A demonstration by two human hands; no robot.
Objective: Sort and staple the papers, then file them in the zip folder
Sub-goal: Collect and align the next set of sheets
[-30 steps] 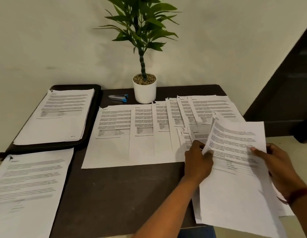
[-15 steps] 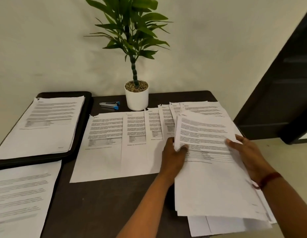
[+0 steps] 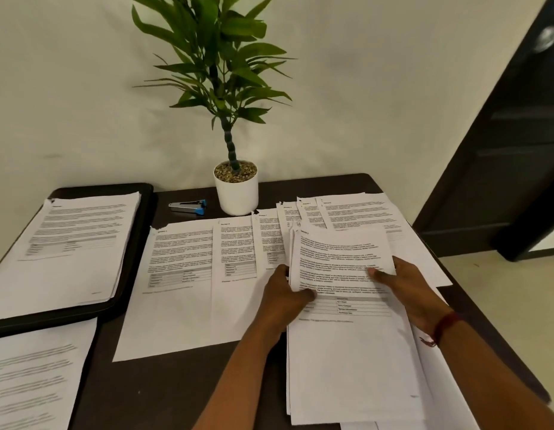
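Both hands pinch one stack of papers (image 3: 347, 352) in front and right of the potted plant (image 3: 237, 193): left hand (image 3: 285, 293) at its left edge, right hand (image 3: 406, 290) at its right edge, thumbs on top. Six fanned sheets (image 3: 182, 290) lie before the plant, one stapler (image 3: 189, 207) just left of it, one zip folder (image 3: 144, 212) farther left

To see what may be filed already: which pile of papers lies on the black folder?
The far-left pile, alone on the black folder. The fanned sheets lie on the table; the left hand and right hand grip the right pile.
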